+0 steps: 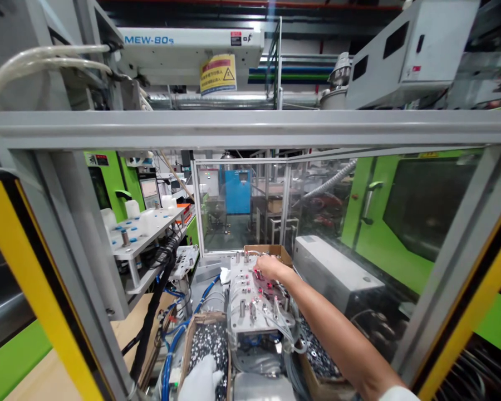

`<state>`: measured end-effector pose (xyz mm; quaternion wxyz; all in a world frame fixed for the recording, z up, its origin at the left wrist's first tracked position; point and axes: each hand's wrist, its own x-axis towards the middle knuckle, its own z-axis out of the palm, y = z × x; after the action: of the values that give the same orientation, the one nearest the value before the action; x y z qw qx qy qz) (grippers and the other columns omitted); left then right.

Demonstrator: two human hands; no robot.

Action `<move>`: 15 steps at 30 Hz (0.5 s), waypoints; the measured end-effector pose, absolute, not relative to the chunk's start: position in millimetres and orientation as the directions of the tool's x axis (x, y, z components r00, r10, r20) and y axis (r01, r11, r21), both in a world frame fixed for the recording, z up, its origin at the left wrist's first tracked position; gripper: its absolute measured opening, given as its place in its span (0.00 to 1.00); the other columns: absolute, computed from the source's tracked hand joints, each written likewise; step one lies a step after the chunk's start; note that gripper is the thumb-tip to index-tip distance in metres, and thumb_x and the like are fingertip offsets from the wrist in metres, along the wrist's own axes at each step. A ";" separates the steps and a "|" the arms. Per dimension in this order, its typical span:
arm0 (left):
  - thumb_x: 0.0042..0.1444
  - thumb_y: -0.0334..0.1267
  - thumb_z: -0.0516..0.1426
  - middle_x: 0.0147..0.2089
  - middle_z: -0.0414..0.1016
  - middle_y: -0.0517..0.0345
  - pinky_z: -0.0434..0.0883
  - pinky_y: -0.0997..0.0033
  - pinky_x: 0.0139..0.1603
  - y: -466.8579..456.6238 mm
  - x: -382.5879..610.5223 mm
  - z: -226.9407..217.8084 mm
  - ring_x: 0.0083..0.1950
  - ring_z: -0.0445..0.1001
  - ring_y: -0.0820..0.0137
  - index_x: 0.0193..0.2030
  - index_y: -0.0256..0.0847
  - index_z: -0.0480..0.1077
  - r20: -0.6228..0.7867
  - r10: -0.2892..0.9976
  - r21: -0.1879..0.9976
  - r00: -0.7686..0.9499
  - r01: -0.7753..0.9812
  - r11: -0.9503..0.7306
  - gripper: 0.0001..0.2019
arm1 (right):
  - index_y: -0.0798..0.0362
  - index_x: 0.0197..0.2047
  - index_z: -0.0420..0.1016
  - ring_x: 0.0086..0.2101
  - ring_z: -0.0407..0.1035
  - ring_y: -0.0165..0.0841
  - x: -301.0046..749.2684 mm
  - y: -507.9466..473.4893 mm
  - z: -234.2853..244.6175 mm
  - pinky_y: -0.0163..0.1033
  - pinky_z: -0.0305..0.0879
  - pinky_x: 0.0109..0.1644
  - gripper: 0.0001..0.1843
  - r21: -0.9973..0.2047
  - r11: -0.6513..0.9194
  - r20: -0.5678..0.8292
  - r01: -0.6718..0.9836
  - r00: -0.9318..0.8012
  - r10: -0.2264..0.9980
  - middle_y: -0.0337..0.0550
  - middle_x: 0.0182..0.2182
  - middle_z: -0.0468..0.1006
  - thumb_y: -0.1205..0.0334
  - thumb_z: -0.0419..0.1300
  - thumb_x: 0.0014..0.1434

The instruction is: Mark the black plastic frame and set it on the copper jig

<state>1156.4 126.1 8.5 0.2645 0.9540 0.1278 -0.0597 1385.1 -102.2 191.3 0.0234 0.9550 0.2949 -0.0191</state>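
My right hand [269, 268], bare, reaches over the far part of a metal fixture plate [239, 320]. Its fingers are pinched together, and whatever is between them is too small to make out. Upright metal pins [242, 307] and small red-lit spots stand around on the plate. In a white glove, my left hand [201, 380] is low at the bottom edge, above a cardboard box [188, 348] of small shiny metal pieces [209, 340]. Its fingers look curled, and their contents are hidden.
A second box of small metal parts [319, 353] lies under my right forearm. Blue hoses [169, 351] run left of the fixture. An aluminium frame bar [250, 127] crosses above, with yellow-edged posts at both sides. A grey housing [334, 270] stands right of the fixture.
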 end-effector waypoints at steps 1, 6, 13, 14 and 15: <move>0.60 0.33 0.51 0.51 0.81 0.48 0.67 0.68 0.57 126.3 1155.3 13.2 0.55 0.77 0.64 0.43 0.42 0.73 -0.177 0.207 0.502 0.962 0.269 -0.822 0.11 | 0.53 0.39 0.82 0.47 0.73 0.45 1381.9 -102.4 193.7 0.41 0.64 0.47 0.16 0.044 -0.823 -0.035 0.566 0.824 0.565 0.52 0.42 0.81 0.79 0.59 0.54; 0.62 0.37 0.46 0.36 0.78 0.56 0.65 0.67 0.50 124.7 1148.6 42.6 0.41 0.73 0.67 0.33 0.43 0.67 -0.071 0.277 0.673 0.958 0.252 -0.696 0.11 | 0.53 0.56 0.75 0.50 0.70 0.44 1357.0 -114.8 212.2 0.42 0.65 0.49 0.24 0.017 -0.833 0.122 0.554 0.825 0.551 0.55 0.50 0.76 0.78 0.54 0.60; 0.54 0.39 0.61 0.60 0.74 0.46 0.73 0.71 0.57 130.6 1140.4 60.9 0.56 0.75 0.67 0.54 0.39 0.71 -0.217 0.263 0.955 0.940 0.148 0.258 0.20 | 0.53 0.58 0.74 0.51 0.68 0.38 1249.7 -134.4 230.1 0.41 0.62 0.57 0.21 -0.352 -0.523 0.492 0.776 0.629 0.602 0.50 0.51 0.77 0.72 0.47 0.68; 0.53 0.37 0.61 0.61 0.73 0.46 0.73 0.71 0.56 129.7 1138.6 61.3 0.57 0.75 0.67 0.53 0.39 0.72 -0.211 0.256 0.949 0.943 0.135 0.285 0.20 | 0.51 0.59 0.73 0.52 0.68 0.38 1228.6 -132.6 225.7 0.41 0.61 0.58 0.20 -0.416 -0.461 0.503 0.784 0.620 0.602 0.49 0.51 0.77 0.69 0.48 0.70; 0.54 0.38 0.61 0.58 0.75 0.45 0.76 0.69 0.52 127.0 1135.9 61.2 0.54 0.76 0.67 0.52 0.39 0.73 -0.217 0.242 0.951 0.946 0.149 0.272 0.18 | 0.50 0.59 0.74 0.51 0.68 0.37 1208.3 -129.3 218.7 0.40 0.61 0.58 0.19 -0.478 -0.430 0.482 0.766 0.638 0.601 0.47 0.51 0.77 0.66 0.48 0.71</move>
<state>1135.9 127.0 61.2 0.7808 0.6026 0.1621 0.0297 1208.3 -129.3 218.7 -0.3439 0.8371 0.4082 0.1200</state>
